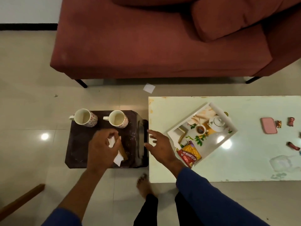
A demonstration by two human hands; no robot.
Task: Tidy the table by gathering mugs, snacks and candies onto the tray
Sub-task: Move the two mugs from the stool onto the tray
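Two white mugs with red flower patterns, one on the left [84, 118] and one on the right [118, 119], stand at the back of a small dark side table [76, 144]. Over that table my left hand [101, 149] is shut on a crumpled white paper [112, 142], above a brown strip and another white paper scrap [118, 158]. My right hand [160, 146] hovers open over the gap between the two tables. A white printed tray [228, 136] lies on the white table [244, 168], a red and yellow snack packet [189, 154] hanging over its near corner. Wrapped candies [291, 121] [278, 123] [293, 146] lie at the far right.
A pink phone [268, 127] lies next to the candies. A clear plastic wrapper [283, 163] sits near the white table's right front. A maroon sofa [154, 46] stands behind, a white paper [149, 88] on the floor before it. My bare foot [144, 185] is between the tables.
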